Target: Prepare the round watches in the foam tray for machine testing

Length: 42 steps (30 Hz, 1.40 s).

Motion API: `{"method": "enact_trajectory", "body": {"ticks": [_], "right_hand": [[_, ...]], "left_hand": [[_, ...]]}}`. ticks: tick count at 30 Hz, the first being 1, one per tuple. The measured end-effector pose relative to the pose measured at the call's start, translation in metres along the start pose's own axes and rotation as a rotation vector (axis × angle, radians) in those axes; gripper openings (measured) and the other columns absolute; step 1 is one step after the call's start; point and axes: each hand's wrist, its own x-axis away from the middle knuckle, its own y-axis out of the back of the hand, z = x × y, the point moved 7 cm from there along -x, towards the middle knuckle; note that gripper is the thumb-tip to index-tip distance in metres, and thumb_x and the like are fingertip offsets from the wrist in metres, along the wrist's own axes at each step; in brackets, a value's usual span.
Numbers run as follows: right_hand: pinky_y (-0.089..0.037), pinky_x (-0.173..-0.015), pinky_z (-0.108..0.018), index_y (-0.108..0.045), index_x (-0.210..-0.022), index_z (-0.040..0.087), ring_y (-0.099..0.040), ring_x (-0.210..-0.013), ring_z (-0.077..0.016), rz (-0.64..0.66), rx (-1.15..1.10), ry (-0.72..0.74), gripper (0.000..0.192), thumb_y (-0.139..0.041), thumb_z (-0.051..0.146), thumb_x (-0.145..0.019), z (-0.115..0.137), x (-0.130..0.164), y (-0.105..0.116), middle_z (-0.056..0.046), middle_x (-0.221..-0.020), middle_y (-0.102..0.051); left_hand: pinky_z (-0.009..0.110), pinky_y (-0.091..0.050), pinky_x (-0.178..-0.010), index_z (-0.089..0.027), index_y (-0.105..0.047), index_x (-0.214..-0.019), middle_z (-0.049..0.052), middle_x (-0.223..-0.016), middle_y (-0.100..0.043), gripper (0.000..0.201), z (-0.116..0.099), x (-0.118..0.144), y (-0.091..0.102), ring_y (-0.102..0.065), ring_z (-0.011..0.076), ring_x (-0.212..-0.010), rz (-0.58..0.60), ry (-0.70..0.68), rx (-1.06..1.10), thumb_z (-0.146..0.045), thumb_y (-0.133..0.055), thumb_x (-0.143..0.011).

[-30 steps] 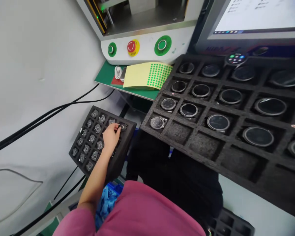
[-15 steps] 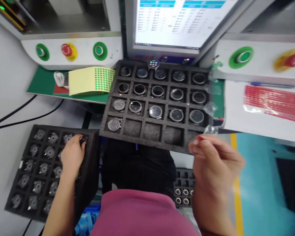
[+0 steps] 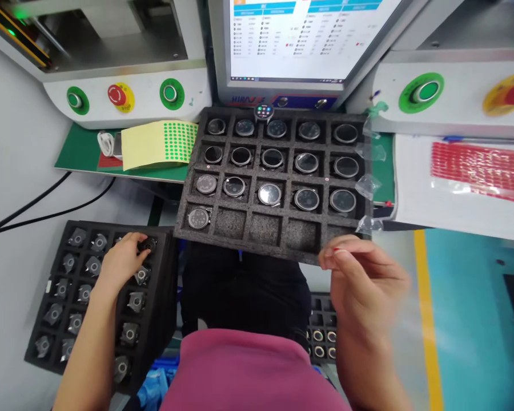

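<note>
Picking a small part from the left foam tray while the right hand waited by the watch tray

I worked largest to smallest. The big foam tray [image 3: 278,237] of round watch bodies lay across the bench edge in front of me, most pockets filled and the near row bare except for one watch body [image 3: 198,218] at its left end. Below and to the left sat the smaller foam tray [image 3: 163,319], its pockets holding small dark parts with metal tabs. Behind stood the monitor [image 3: 300,40], a machine panel with its red stop button [image 3: 117,94], and a yellow sheet of green dot stickers [image 3: 160,142].

My left hand [image 3: 122,262] lay on the smaller tray's top right corner, fingertips closed in a pinch on one small round part [image 3: 147,245] that was in, or just above, its pocket; I could not tell which. My right hand [image 3: 364,274] hung just below the big tray's near right corner, fingers drawn together, thumb against forefinger; it was blurred, and I could not tell whether it held anything. Scraps of clear film [image 3: 367,185] clung along that tray's right edge.

To do this well, I judged the part wanted a straight lift by its rim, clear of the foam walls, without nudging its neighbours, and with the face left untouched
</note>
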Motion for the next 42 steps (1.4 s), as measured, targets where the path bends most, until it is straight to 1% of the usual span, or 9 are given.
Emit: {"method": "enact_trajectory", "body": {"ticks": [13, 16, 18, 20, 22, 25, 30, 38, 42], "right_hand": [[-0.041, -0.053, -0.026, -0.073, -0.077, 0.024, -0.054, -0.059, -0.0117, -0.07, 0.06, 0.072, 0.007, -0.078, 0.02, -0.082, 0.008, 0.002, 0.016, 0.002, -0.066, -0.061], [-0.042, -0.053, -0.024, -0.073, -0.079, 0.023, -0.055, -0.061, -0.0106, 0.011, 0.038, 0.036, 0.009, -0.074, 0.016, -0.084, 0.003, 0.006, 0.002, 0.002, -0.069, -0.063], [-0.043, -0.053, -0.022, -0.073, -0.081, 0.023, -0.056, -0.063, -0.0101, 0.078, -0.001, 0.016, 0.012, -0.07, 0.013, -0.086, 0.002, 0.01, -0.013, 0.002, -0.07, -0.063], [-0.044, -0.054, -0.021, -0.072, -0.082, 0.023, -0.057, -0.064, -0.0092, 0.138, -0.038, 0.01, 0.015, -0.068, 0.008, -0.085, 0.003, 0.014, -0.028, 0.002, -0.071, -0.064], [-0.046, -0.056, -0.019, -0.072, -0.084, 0.022, -0.059, -0.065, -0.0085, 0.188, -0.043, 0.019, 0.019, -0.067, 0.005, -0.084, 0.008, 0.018, -0.04, 0.002, -0.072, -0.064], [-0.05, -0.06, -0.018, -0.071, -0.083, 0.022, -0.061, -0.068, -0.0081, 0.223, 0.024, 0.085, 0.021, -0.067, 0.001, -0.082, 0.02, 0.022, -0.049, 0.003, -0.072, -0.066], [-0.052, -0.062, -0.021, -0.072, -0.088, 0.02, -0.063, -0.069, -0.0094, 0.186, 0.156, 0.256, 0.025, -0.067, -0.003, -0.08, 0.04, 0.026, -0.048, 0.001, -0.075, -0.068], [-0.053, -0.069, -0.028, -0.075, -0.088, 0.023, -0.063, -0.068, -0.011, 0.118, 0.198, 0.326, 0.03, -0.072, -0.005, -0.075, 0.044, 0.027, -0.05, 0.003, -0.073, -0.07], [-0.053, -0.067, -0.026, -0.075, -0.089, 0.025, -0.064, -0.07, -0.011, 0.055, 0.188, 0.207, 0.029, -0.076, 0.0, -0.074, 0.035, 0.024, -0.044, 0.004, -0.077, -0.071]], "left_hand": [[0.036, -0.053, -0.065, -0.022, -0.07, -0.073, 0.004, -0.071, -0.071, 0.022, 0.035, 0.025, 0.021, -0.069, 0.0283, -0.072, -0.233, 0.261, 0.382, -0.043, -0.071, -0.066], [0.031, -0.056, -0.066, -0.023, -0.071, -0.079, 0.0, -0.073, -0.071, 0.02, 0.004, 0.045, 0.043, -0.067, 0.0208, -0.069, -0.417, 0.166, 0.786, -0.038, -0.078, -0.067], [0.027, -0.057, -0.064, -0.023, -0.07, -0.073, -0.002, -0.071, -0.069, 0.019, -0.043, 0.057, 0.058, -0.067, 0.0167, -0.066, -0.446, -0.066, 1.123, -0.032, -0.083, -0.064], [0.025, -0.058, -0.062, -0.022, -0.071, -0.075, -0.001, -0.076, -0.071, 0.015, -0.105, 0.066, 0.066, -0.071, 0.016, -0.065, -0.269, -0.363, 1.316, -0.028, -0.084, -0.068], [0.024, -0.059, -0.062, -0.022, -0.074, -0.085, 0.005, -0.107, -0.075, 0.013, -0.164, 0.078, 0.07, -0.075, 0.016, -0.07, -0.011, -0.643, 1.452, -0.02, -0.081, -0.074], [0.022, -0.06, -0.066, -0.021, -0.075, -0.092, 0.011, -0.131, -0.069, 0.019, -0.213, 0.093, 0.077, -0.077, 0.0186, -0.083, 0.099, -0.875, 1.454, -0.016, -0.082, -0.075], [0.028, -0.059, -0.094, -0.019, -0.074, -0.094, 0.011, -0.116, -0.076, 0.018, -0.223, 0.104, 0.086, -0.072, 0.0248, -0.111, -0.027, -0.916, 1.426, -0.016, -0.081, -0.077], [0.025, -0.059, -0.095, -0.014, -0.072, -0.095, 0.014, -0.115, -0.076, 0.015, -0.218, 0.113, 0.098, -0.071, 0.0237, -0.111, -0.179, -0.997, 1.287, -0.011, -0.074, -0.08], [0.023, -0.057, -0.098, -0.014, -0.071, -0.097, 0.014, -0.123, -0.072, 0.017, -0.219, 0.11, 0.097, -0.069, 0.0218, -0.116, -0.155, -0.992, 1.215, -0.011, -0.075, -0.081]]}}
